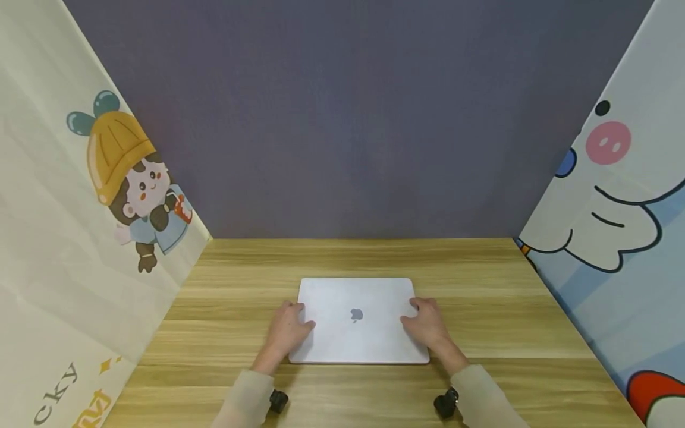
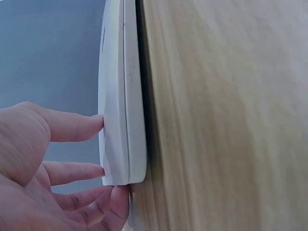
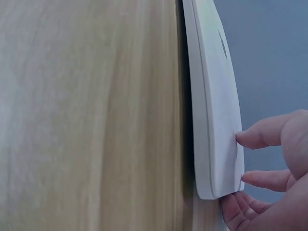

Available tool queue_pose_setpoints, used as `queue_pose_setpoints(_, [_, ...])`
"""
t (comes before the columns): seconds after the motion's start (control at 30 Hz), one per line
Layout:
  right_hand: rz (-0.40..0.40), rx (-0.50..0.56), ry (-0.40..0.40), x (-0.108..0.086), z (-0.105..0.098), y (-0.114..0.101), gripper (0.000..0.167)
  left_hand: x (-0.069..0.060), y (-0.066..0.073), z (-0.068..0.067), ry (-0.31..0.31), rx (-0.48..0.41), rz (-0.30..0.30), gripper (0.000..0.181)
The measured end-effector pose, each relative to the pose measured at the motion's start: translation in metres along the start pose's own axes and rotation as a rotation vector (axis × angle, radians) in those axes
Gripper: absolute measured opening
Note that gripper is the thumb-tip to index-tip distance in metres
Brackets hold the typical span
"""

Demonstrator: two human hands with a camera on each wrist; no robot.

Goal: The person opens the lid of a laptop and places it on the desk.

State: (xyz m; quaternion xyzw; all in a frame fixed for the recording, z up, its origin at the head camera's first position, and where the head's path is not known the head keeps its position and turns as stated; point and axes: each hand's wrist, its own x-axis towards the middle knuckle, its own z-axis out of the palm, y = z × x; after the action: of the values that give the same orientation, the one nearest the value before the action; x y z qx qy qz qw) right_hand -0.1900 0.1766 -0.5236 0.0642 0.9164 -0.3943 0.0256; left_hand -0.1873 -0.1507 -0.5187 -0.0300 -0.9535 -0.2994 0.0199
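A closed silver laptop (image 1: pixel 355 339) with a dark apple logo lies flat on the wooden table (image 1: pixel 353 258). At its left side the left hand (image 1: pixel 286 330) grips the edge, thumb on the lid. The right hand (image 1: pixel 428 326) holds the opposite side the same way. In the left wrist view, the left hand (image 2: pixel 53 168) has its thumb and a finger on the laptop (image 2: pixel 114 96), other fingers curled at its side edge. The right wrist view has the right hand (image 3: pixel 274 168) pinching the laptop (image 3: pixel 221 106) likewise, some fingers at the side edge.
A dark grey panel (image 1: pixel 353 119) stands behind the table. On the left hangs a pale cloth (image 1: pixel 48 238) with a cartoon figure in a yellow hat; on the right, a blue and white cloth (image 1: pixel 658 238) with a cartoon pig snout. Black wrist devices show below both hands.
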Motion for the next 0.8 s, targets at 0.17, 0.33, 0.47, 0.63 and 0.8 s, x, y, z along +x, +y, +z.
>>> queue_pose_setpoints(0.17, [0.003, -0.004, 0.002, -0.0017, -0.0068, 0.006, 0.057, -0.0001, 0.0062, 0.0044, -0.013, -0.004, 0.001, 0.053])
queue_pose_setpoints(0.33, [0.002, -0.009, 0.003, -0.0035, -0.0106, 0.0076, 0.057, -0.0006, 0.0083, 0.0061, -0.023, -0.013, -0.015, 0.053])
queue_pose_setpoints(0.47, [0.0, -0.029, -0.001, -0.004, -0.0092, 0.0077, 0.057, 0.0, 0.0073, 0.0036, -0.028, -0.005, 0.002, 0.053])
queue_pose_setpoints(0.63, [-0.003, -0.043, 0.0, -0.006, -0.0075, 0.0042, 0.058, 0.0006, 0.0066, 0.0008, -0.029, 0.01, 0.011, 0.052])
queue_pose_setpoints(0.8, [0.003, -0.037, 0.0, -0.0068, -0.008, 0.0021, 0.059, 0.0002, 0.0073, -0.0007, -0.029, 0.008, 0.007, 0.053])
